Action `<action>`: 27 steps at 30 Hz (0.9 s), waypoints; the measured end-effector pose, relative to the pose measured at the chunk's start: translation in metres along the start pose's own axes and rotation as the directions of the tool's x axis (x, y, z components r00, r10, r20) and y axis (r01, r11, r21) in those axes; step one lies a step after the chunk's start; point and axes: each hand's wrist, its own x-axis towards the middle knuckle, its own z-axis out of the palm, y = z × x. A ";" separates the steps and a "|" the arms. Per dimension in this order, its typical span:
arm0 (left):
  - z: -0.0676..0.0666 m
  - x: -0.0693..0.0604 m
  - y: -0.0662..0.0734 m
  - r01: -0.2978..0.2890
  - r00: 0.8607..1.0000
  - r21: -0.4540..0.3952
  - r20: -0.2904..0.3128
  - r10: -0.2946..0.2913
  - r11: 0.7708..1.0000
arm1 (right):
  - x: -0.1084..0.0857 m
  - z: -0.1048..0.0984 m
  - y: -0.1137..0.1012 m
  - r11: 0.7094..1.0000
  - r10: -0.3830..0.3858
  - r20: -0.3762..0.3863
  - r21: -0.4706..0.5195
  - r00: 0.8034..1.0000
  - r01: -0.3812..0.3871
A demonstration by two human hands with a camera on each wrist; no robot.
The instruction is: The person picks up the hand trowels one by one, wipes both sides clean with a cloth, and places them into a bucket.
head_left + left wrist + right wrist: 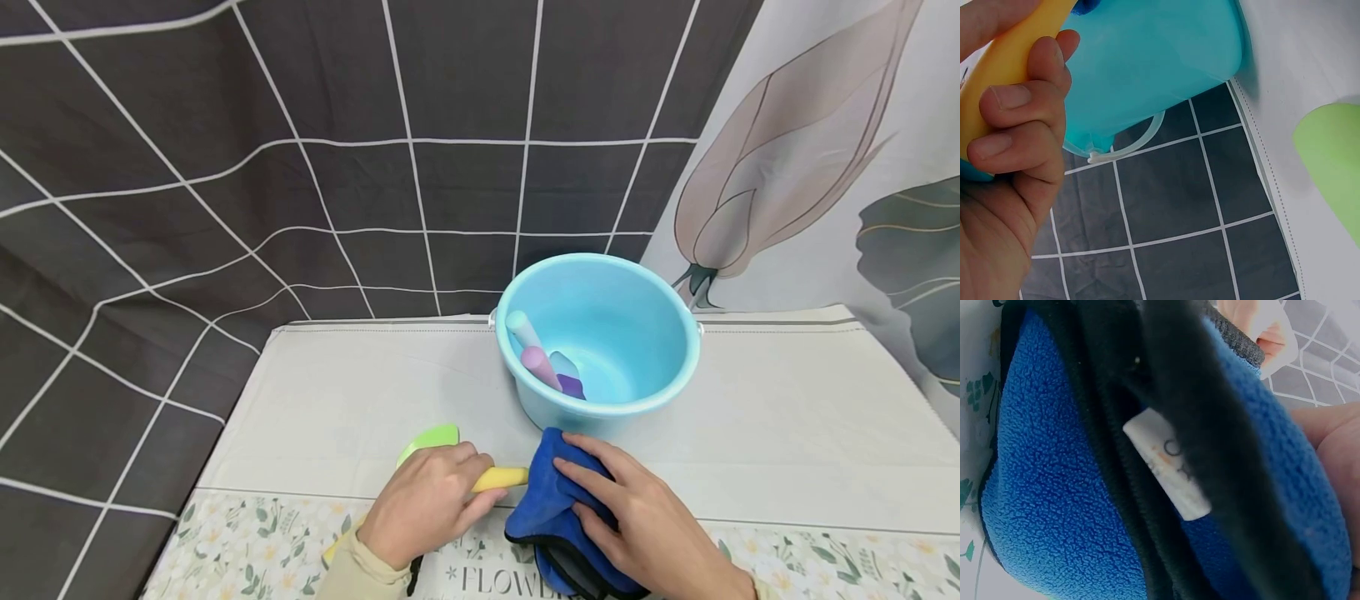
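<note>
My left hand (435, 500) curls its fingers round a yellow handle (501, 477), whose right end meets a blue cloth (551, 500). In the left wrist view the same yellow handle (1013, 53) lies across the palm of the left hand (1013, 169). My right hand (645, 517) grips the blue cloth from the right, with bent fingers over its folds. Up close in the right wrist view, the cloth (1060, 475) has black edging and a white tag (1166, 462). The far end of the yellow thing is partly hidden by the left hand and sleeve.
Behind the hands stands a light blue bucket (540, 408), holding a pink-handled item (538, 365), a pale blue one (522, 328) and something purple (571, 386). A green item (431, 438) lies just behind the left hand. Dark gridded fabric (465, 183) hangs at the back.
</note>
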 end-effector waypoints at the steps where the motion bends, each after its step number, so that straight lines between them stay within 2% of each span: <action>1: 0.000 0.000 0.000 -0.005 1.000 -0.001 -0.003 0.005 1.000 | 0.000 0.000 0.000 1.000 0.002 0.002 0.002 1.000 -0.002; 10: 0.001 0.000 0.000 -0.054 0.998 0.000 -0.025 0.054 0.999 | 0.000 0.000 0.002 1.000 0.018 0.023 0.014 1.000 -0.018; 27: 0.000 -0.002 -0.004 -0.061 0.998 0.009 -0.027 0.061 0.998 | 0.000 -0.002 0.004 0.999 0.051 0.051 -0.013 0.997 -0.051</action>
